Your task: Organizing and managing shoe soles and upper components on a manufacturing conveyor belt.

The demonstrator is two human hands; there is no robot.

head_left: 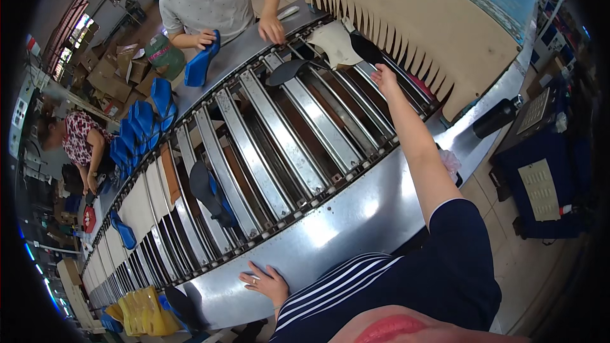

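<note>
My left hand (265, 282) rests on the smooth metal ledge (318, 232) beside the slatted conveyor, palm down, fingers spread, holding nothing. Stretched across to the far right of the conveyor, my right hand (385, 80) has its fingers closed at the lower end of a black shoe sole (366, 48). Beside that sole lies a cream-coloured flat piece (333, 43). Another black sole (288, 72) lies on the slats to the left. Closer to me, a black sole (202, 184) lies with a blue shoe last (222, 200) on the conveyor.
Across the conveyor a person (213, 6) holds a blue last (202, 63); more blue lasts (145, 117) line the far ledge. Another person (82, 143) works farther left. Yellow lasts (147, 311) stand at the lower left. A fringed tan curtain (406, 32) hangs at the conveyor's right end.
</note>
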